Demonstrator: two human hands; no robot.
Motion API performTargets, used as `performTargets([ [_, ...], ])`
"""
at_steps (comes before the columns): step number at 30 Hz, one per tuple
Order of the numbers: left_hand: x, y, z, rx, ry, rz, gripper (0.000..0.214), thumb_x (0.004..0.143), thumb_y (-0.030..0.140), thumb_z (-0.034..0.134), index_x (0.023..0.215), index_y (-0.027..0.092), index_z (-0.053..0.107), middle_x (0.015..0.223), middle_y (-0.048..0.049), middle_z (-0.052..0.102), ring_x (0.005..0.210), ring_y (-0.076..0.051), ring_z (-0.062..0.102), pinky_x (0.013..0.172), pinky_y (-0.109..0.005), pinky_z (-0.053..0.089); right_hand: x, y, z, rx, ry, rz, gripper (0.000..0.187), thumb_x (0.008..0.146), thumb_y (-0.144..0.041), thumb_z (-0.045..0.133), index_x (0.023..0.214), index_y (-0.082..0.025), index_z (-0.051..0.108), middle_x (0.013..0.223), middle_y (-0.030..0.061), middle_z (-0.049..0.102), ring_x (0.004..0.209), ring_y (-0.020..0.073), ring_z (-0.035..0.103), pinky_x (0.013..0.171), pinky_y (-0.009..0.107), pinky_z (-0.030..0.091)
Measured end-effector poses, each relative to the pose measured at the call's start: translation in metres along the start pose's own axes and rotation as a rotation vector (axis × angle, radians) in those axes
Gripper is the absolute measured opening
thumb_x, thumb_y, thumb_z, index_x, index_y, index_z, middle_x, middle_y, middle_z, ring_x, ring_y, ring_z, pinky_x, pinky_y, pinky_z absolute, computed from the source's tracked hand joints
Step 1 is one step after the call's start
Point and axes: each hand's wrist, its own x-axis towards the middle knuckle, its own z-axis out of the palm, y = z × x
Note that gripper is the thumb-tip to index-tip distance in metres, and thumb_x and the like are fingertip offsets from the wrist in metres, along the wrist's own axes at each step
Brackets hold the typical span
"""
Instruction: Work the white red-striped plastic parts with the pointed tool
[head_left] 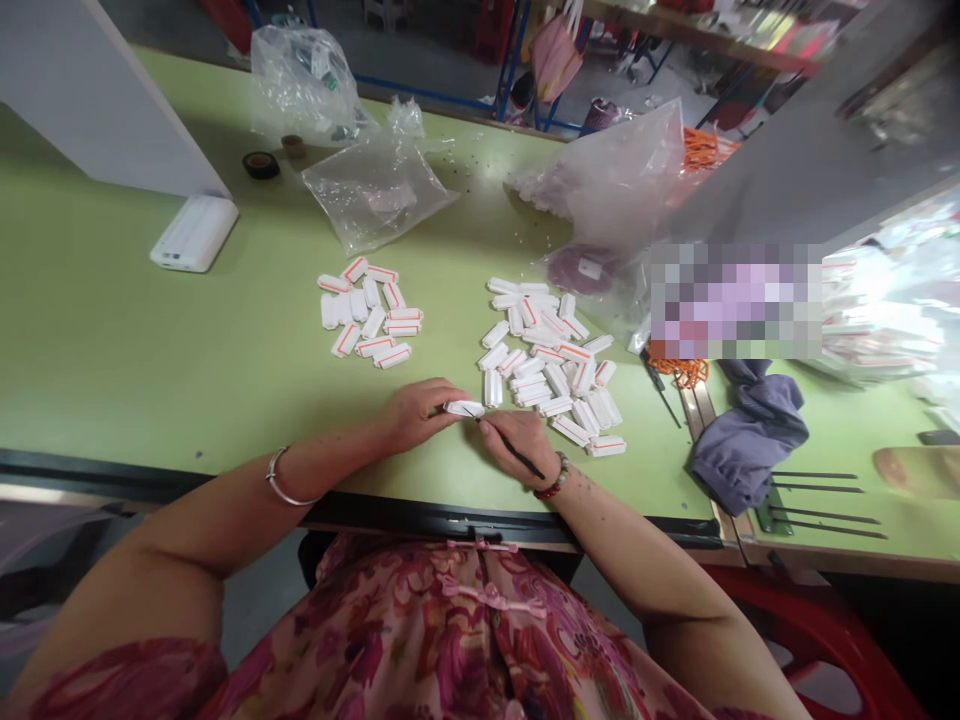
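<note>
A white plastic piece with a red-orange stripe (465, 408) is held at the near edge of a green workbench (150, 350), pinched at its end by the curled fingertips of the left hand (416, 415). A thin black tool (525, 462) is gripped pen-style between thumb and forefinger of the right hand (517, 445), its fine tip brought to the piece. The two hands are kept close together, and the wrists are rested low near the bench edge, a posture that appears to favour steady, fine control. Whether the piece touches the bench cannot be told. Two loose piles of similar striped pieces (547, 365) are laid out just beyond the hands, within easy reach. A silver bangle (285, 478) is worn on the left wrist and a red beaded bracelet (551, 478) on the right. Clear plastic bags (379, 190) are strewn across the far side of the bench.
</note>
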Motion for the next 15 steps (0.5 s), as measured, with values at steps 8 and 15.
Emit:
performTargets([
  [8,-0.0008,0.0014,-0.0024,0.082,-0.07,0.064,0.026,0.097,0.032,0.047,0.106,0.015,0.064,0.098,-0.0083,0.067,0.092,-0.017,0.061,0.082,-0.028,0.049,0.0038,-0.0064,-0.0002,-0.03,-0.064,0.027,0.034,0.098,-0.025,0.038,0.07,-0.018,0.056,0.055,-0.0021,0.054,0.049,0.0091,0.045,0.055,0.024,0.033],
  [15,-0.0008,0.0021,0.0005,0.086,-0.031,0.067,0.024,0.096,0.03,0.049,0.106,0.015,0.064,0.097,-0.0081,0.068,0.09,-0.017,0.061,0.08,-0.028,0.049,0.0024,-0.0057,0.0025,-0.021,-0.037,0.03,0.033,0.099,-0.025,0.037,0.072,-0.018,0.056,0.055,-0.0019,0.054,0.049,0.0092,0.045,0.056,0.023,0.033],
])
